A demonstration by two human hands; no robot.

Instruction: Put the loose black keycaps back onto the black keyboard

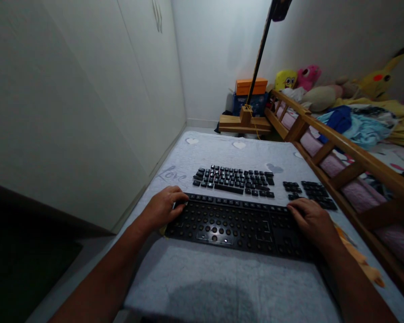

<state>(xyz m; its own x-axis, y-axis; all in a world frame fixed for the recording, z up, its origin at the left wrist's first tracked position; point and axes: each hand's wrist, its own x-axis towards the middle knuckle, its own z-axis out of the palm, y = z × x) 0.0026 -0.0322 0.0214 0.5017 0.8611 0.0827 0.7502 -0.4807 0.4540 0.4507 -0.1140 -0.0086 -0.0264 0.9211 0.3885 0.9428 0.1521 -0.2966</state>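
A black computer keyboard (218, 229) lies across the cloth-covered table, most of its keycaps off and its round key sockets bare. Only its top row still carries keys. My left hand (166, 207) grips the keyboard's upper left corner, thumb and fingers closed at the edge. At the other end, my right hand (312, 220) holds the right side, with the fingers over the top edge. Loose black keycaps (234, 178) are laid out in rows just beyond the keyboard. More keycaps (316, 192) sit in smaller groups beyond my right hand.
The table has a pale grey cloth (218, 278) printed with hearts. An orange cloth (360, 260) lies by its right edge. A wooden bed rail (346, 161) runs along the right, a white wardrobe (121, 89) along the left. Behind stands a pole on a wooden base (230, 121).
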